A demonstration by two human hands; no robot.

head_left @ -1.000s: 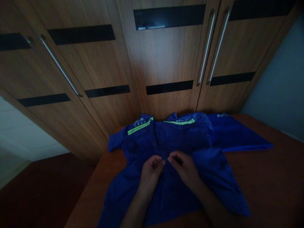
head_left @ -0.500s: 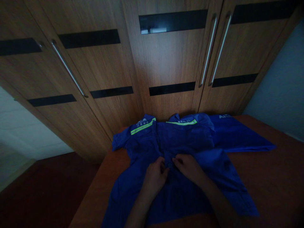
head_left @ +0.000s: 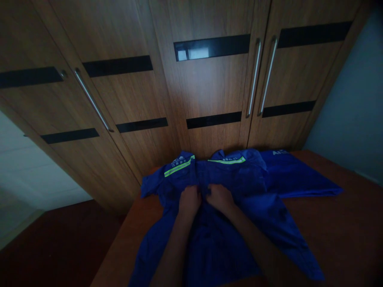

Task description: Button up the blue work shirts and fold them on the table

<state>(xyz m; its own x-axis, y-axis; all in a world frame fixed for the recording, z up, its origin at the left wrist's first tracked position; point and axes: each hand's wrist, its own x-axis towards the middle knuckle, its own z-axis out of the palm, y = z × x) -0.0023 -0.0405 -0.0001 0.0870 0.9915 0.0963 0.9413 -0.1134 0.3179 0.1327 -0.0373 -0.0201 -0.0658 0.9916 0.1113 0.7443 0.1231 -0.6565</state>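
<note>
A dark blue work shirt (head_left: 236, 179) with yellow-green reflective strips and white lettering on the chest lies front up, collar away from me. My left hand (head_left: 190, 201) is closed on the cloth at the left side of the front opening, below the collar. Across the opening, my right hand (head_left: 220, 198) is also closed, its curled fingers at the other front edge. A small gap separates the two hands. My fingertips are mostly hidden and the light is dim, so any button between them cannot be made out.
Folded blue cloth (head_left: 296, 177) with white letters lies at the right, partly beneath the shirt. Both rest on a reddish-brown wooden table (head_left: 338, 227). Behind it stands a wooden wardrobe (head_left: 209, 87) with metal handles and black panels. Dark red floor (head_left: 66, 239) shows at the left.
Both hands have moved up the shirt's front opening toward the collar. Their fingers are more curled now. The camera view has shifted slightly upward.
</note>
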